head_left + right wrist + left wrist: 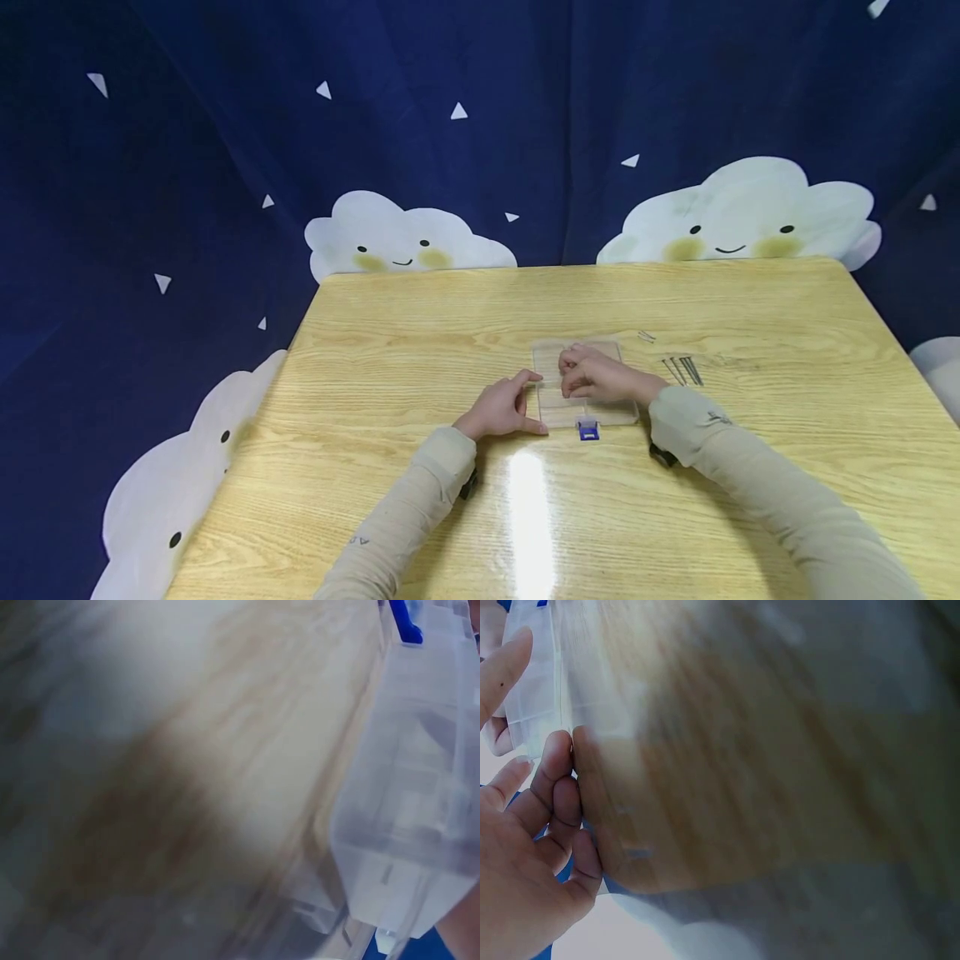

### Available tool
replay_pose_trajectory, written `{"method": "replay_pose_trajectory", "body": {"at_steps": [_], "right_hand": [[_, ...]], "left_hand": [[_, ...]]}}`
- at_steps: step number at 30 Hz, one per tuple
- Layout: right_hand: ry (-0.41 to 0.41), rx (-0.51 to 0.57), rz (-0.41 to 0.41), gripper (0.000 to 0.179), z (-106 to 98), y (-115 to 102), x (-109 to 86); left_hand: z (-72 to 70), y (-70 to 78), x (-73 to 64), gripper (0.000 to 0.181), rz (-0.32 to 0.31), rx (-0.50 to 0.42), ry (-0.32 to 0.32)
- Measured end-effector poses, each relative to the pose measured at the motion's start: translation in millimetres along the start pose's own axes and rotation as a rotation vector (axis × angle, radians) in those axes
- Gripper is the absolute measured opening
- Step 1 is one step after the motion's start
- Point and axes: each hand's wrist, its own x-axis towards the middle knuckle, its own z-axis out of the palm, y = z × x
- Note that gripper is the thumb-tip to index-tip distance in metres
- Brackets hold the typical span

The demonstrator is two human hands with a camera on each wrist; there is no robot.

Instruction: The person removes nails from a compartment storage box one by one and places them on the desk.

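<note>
A clear plastic box (557,415) with inner dividers lies on the table, its blue latch (588,432) facing the person. My left hand (504,406) is at the box's left side, thumb and forefinger spread apart and touching its edge. Over the middle of the box is my right hand (596,375), fingers bent downward; whether they hold something small is hidden. In the left wrist view, the left hand's fingers (553,761) look loosely bent near the translucent box wall (536,697). The right wrist view shows the box's side (409,772) close up.
Several long dark nails (686,371) lie to the right of the box, beyond the right wrist. A few thinner, shorter ones (647,337) are farther back. The wooden table (375,375) meets a dark blue curtain (465,167) behind it.
</note>
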Motion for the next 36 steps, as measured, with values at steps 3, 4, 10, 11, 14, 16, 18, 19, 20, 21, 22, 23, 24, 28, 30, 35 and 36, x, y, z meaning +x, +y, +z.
{"method": "replay_pose_trajectory", "body": {"at_steps": [3, 4, 10, 11, 14, 16, 18, 19, 20, 21, 22, 23, 24, 28, 30, 35, 36], "right_hand": [[-0.004, 0.021, 0.003, 0.009, -0.3, -1.4, 1.0], [-0.002, 0.033, 0.005, 0.009, -0.5, -2.1, 1.0], [0.032, 0.167, 0.033, 0.006, -4.4, -4.8, -2.7], [0.039, 0.191, 0.047, 0.005, -5.5, -4.7, -3.8], [0.067, 0.244, 0.100, 0.005, -10.0, -4.6, -7.4], [0.095, 0.276, 0.139, 0.005, -13.0, -3.5, -10.5], [0.131, 0.320, 0.183, 0.005, -16.6, -2.5, -13.9], [0.154, 0.353, 0.210, 0.005, -18.7, -2.2, -15.4], [0.177, 0.385, 0.239, 0.005, -20.7, -1.8, -17.1], [0.201, 0.410, 0.263, 0.005, -22.9, -1.1, -18.9], [0.229, 0.435, 0.289, 0.006, -25.6, -0.9, -20.9], [0.256, 0.449, 0.306, 0.006, -29.9, -2.8, -22.2], [0.283, 0.453, 0.324, 0.006, -34.6, -5.4, -23.2], [0.343, 0.401, 0.405, 0.004, -45.8, -1.6, -28.5], [0.355, 0.368, 0.443, 0.004, -47.8, 5.4, -32.1], [0.375, 0.328, 0.504, 0.007, -51.1, 21.9, -41.6], [0.375, 0.320, 0.524, 0.007, -52.2, 24.0, -43.1]], "left_hand": [[0.3, -0.9, -0.1, 0.076, 0.001, 0.004, 0.003], [0.6, -1.2, 0.0, 0.076, 0.000, 0.006, 0.003], [1.6, -0.2, -0.4, 0.076, -0.016, -0.004, -0.006], [1.7, 0.2, -0.5, 0.076, -0.017, -0.004, -0.008], [1.8, 1.2, -0.7, 0.075, -0.019, -0.007, -0.008], [1.7, 1.4, -1.0, 0.075, -0.020, -0.007, -0.008], [1.4, 1.5, -1.4, 0.074, -0.022, -0.008, -0.005], [1.2, 1.4, -1.5, 0.074, -0.023, -0.008, -0.004], [0.9, 1.4, -1.6, 0.074, -0.024, -0.010, -0.005], [0.7, 1.3, -1.6, 0.074, -0.023, -0.007, -0.005], [0.7, 1.2, -1.5, 0.075, -0.021, -0.006, -0.005], [0.7, 1.1, -1.4, 0.075, -0.020, -0.005, -0.007], [0.7, 1.2, -1.1, 0.075, -0.018, -0.006, -0.008], [1.5, -0.3, -0.5, 0.075, -0.009, -0.001, -0.009], [1.6, -0.5, -0.5, 0.075, -0.006, 0.002, -0.008], [0.8, 0.1, -1.2, 0.075, -0.008, 0.004, -0.011], [0.8, 0.2, -1.2, 0.075, -0.008, 0.001, -0.013]]}}
